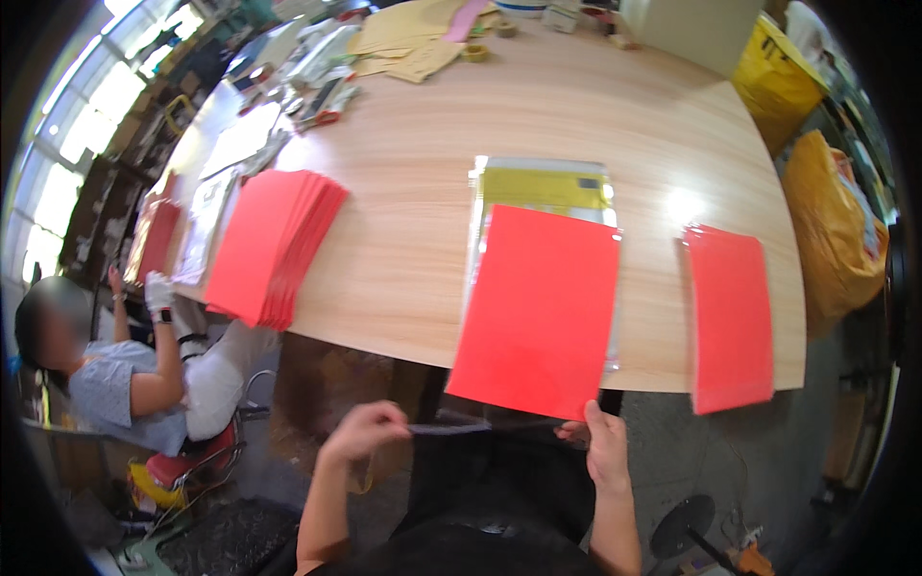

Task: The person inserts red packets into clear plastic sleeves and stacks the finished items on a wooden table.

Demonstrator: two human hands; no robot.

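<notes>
A red sheet (538, 312) lies at the table's front edge, its lower end reaching past the edge toward me. My right hand (607, 446) pinches its near right corner, thumb on top and fingers underneath. Off the sheet's near left corner, my left hand (365, 434) is closed on the end of a thin strip of clear plastic film (449, 428). That film runs toward the sheet's lower edge; whether it wraps the sheet I cannot tell. Under the sheet is a pile of clear plastic sleeves (547, 187) with a yellow band.
Fanned red sheets (274, 245) lie left on the wooden table (403, 211); a plastic-covered red stack (732, 322) sits at its right edge. Brown envelopes (408, 43) and tape rolls (474, 54) are at the back. A seated person (144, 374) works at left. Yellow sacks (834, 230) stand right.
</notes>
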